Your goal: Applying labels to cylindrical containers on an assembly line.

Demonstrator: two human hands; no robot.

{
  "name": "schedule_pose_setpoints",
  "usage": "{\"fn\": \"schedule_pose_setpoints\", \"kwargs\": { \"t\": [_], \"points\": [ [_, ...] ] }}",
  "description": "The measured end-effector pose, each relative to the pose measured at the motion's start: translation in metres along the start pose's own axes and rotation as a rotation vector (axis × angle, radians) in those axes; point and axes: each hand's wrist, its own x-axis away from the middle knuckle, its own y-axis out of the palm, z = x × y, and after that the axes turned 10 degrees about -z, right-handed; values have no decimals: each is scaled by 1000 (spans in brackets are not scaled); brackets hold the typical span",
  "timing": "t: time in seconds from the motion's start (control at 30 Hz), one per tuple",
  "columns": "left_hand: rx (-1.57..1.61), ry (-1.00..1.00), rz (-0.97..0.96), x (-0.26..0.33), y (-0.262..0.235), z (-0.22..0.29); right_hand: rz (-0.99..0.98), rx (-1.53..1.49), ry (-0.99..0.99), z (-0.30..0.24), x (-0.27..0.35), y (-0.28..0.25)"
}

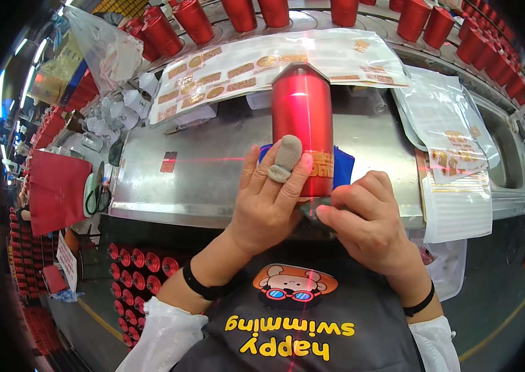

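A shiny red metal canister [302, 111] with a dark angular end lies over a blue cloth [343, 166] at the bench's front edge. Gold lettering decorates its side close to my hands. My left hand [265, 204] holds the canister from the left, fingers stretched along its side; a beige fabric finger cot [286, 158] covers one finger. Beside the canister's near end, my right hand [368, 217] is closed, thumb and fingers pinched together. What lies in that pinch is too small to make out. Something dark and glassy [315, 211] shows between the hands.
Sheets of gold stickers [225, 74] lie across the back of the metal bench [169, 192]. More sheets [454, 142] hang at the right, near a sink [501, 146]. Red canisters [240, 13] line the conveyor behind. A red cloth [57, 189] hangs at left.
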Motion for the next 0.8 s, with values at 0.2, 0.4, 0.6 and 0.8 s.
{"fn": "schedule_pose_setpoints", "kwargs": {
  "t": [0.2,0.4,0.6,0.8],
  "points": [
    [109,-127,25,10,-4,1,-17,-7,-15,0,-1,2],
    [149,-58,50,8,6,-4,-2,-20,-7,2,1,2],
    [111,-107,-11,8,-10,4,-1,-88,-13,6,4,3],
    [223,-55,78,12,10,-6,-2,-131,4,9,8,4]
  ]
}}
